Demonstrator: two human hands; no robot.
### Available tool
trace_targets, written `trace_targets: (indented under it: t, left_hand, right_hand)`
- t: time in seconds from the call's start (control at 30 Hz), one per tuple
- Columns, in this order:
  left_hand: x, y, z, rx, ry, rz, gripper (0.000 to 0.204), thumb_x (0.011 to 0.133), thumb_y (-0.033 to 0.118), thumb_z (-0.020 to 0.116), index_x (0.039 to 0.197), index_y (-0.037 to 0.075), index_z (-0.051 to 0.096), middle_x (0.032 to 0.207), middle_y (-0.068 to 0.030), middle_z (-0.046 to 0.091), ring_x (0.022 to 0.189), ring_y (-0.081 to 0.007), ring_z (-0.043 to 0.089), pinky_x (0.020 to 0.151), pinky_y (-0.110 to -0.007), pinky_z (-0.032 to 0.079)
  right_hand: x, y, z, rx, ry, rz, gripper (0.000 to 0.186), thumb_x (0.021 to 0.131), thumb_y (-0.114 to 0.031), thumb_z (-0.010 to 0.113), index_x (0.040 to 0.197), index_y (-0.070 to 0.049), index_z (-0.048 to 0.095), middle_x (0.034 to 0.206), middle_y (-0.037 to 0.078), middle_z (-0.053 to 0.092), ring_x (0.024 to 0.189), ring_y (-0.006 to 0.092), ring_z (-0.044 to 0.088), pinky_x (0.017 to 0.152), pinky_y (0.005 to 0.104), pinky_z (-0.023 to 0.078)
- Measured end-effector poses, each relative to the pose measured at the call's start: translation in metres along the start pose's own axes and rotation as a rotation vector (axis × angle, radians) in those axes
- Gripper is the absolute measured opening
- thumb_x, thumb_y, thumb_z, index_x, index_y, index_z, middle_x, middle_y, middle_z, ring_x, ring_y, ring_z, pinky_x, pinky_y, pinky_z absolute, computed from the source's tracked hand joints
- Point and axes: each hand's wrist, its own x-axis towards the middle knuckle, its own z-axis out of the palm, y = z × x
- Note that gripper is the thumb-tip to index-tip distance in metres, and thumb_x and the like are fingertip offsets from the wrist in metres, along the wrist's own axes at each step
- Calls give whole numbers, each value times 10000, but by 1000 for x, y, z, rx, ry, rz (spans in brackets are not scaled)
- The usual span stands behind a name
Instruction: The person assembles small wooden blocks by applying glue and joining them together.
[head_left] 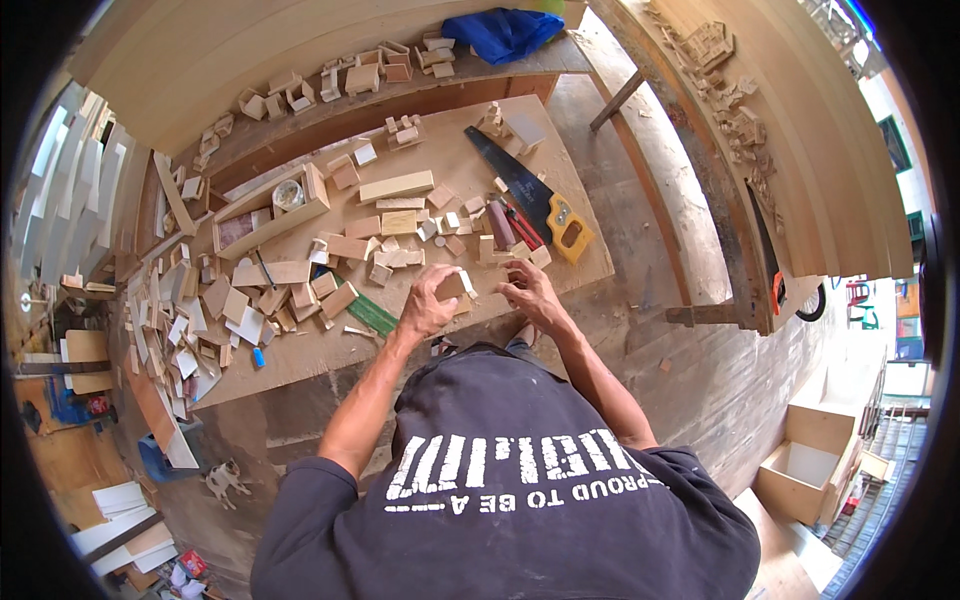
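Note:
My left hand grips a small pale wooden block at the front edge of the work board. My right hand is just right of that block, its fingers bent and apart, with nothing visible in them. Many loose wooden blocks and offcuts lie around, densest at the left. Beyond my right hand lie a handsaw with a yellow handle and red-handled tools. A green strip lies left of my left hand, and a long wooden box with a jar in it is farther back.
A back ledge carries small wooden pieces and a blue bag. A wooden bench frame stands at the right, with boxes on the floor below. A cat is on the floor at the lower left.

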Motion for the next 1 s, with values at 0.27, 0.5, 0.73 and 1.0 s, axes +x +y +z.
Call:
trace_targets:
  t: [0.27,0.5,0.73,1.0]
  left_hand:
    - [-12,17,3,84,99,38,491,698,106,796,1164,56,649,1143,-137,661,1073,-321,632,938,-403,516]
    - [-22,29,-8,194,150,5,459,696,140,831,1113,45,663,1099,-115,661,1039,-307,634,899,-394,528]
    - [-29,35,-24,198,154,100,439,691,111,818,1094,28,665,1059,-116,649,994,-320,619,895,-396,517]
    - [-36,31,-29,217,102,99,442,691,115,825,1088,12,660,1078,-152,643,999,-341,612,891,-418,515]
  right_hand:
    - [6,-14,25,32,-119,-34,398,916,-118,657,1289,-22,554,793,17,585,700,91,497,628,258,438]
    - [5,-11,39,84,-193,-64,401,916,-89,668,1293,-24,548,857,43,630,752,105,559,675,263,469]
    - [-4,-28,44,90,-352,-89,543,870,-17,728,1348,-33,471,1110,128,667,995,158,639,803,285,517]
    - [-1,-22,47,22,-395,-31,404,948,-115,671,1309,-31,508,998,105,678,935,143,646,779,291,530]
